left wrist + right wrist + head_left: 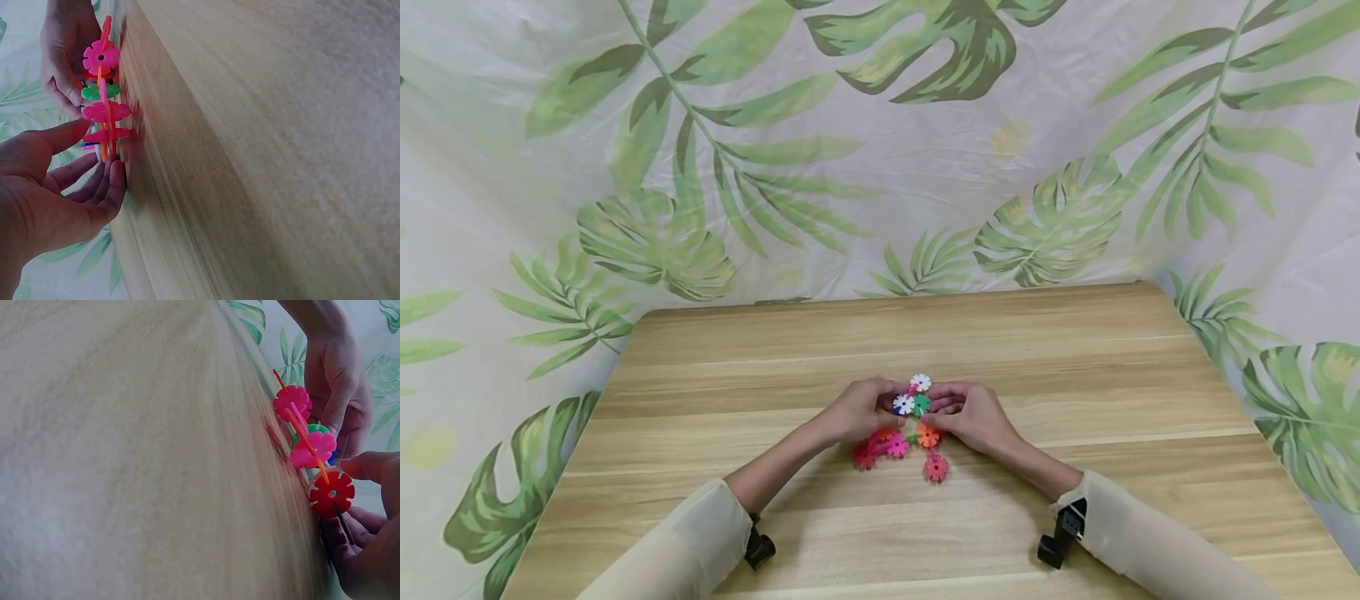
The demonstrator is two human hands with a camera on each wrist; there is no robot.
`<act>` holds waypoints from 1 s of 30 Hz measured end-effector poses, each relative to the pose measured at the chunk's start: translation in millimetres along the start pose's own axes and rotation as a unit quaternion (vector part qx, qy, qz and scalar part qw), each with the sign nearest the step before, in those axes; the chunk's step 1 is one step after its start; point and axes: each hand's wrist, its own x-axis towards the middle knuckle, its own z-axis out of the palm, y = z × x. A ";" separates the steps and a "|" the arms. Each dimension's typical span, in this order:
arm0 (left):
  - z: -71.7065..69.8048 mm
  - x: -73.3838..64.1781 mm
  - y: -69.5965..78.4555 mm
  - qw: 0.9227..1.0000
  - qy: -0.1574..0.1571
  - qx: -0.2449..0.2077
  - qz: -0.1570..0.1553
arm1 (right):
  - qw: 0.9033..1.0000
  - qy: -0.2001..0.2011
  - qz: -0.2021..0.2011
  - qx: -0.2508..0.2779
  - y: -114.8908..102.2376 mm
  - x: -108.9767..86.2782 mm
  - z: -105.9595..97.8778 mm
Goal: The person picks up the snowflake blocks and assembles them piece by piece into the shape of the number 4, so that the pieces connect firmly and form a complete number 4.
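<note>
A chain of interlocking plastic flower discs lies low over the table in front of me, curving between my two hands. In the head view a white disc (921, 382) stands at its far end, with a second white disc (903, 405) and a green disc (921, 405) just below. My left hand (859, 410) grips the chain from the left, thumb and fingers around its far part. From the other side my right hand (981, 419) holds it, thumb by the orange disc (928, 436). Nearer me hang a pink disc (897, 445) and a red disc (332, 494), seen close up in the right wrist view.
The wooden table (700, 367) reaches back to a leaf-printed cloth (925, 183) hung behind and beside it. Black wrist cameras sit at both sleeves (677, 533).
</note>
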 end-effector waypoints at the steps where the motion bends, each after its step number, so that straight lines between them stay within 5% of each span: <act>1: 0.1 0.5 -0.3 1.000 0.000 0.005 0.003 | 1.000 0.000 0.001 -0.001 -0.1 -0.3 -0.1; 14: -0.7 0.7 3.5 1.000 -0.004 0.028 -0.002 | 1.000 0.002 -0.014 -0.015 -2.1 -6.0 -1.4; 30: -3.7 0.1 2.2 1.000 -0.020 0.005 0.008 | 0.999 0.010 -0.018 -0.045 -7.4 -17.6 -0.5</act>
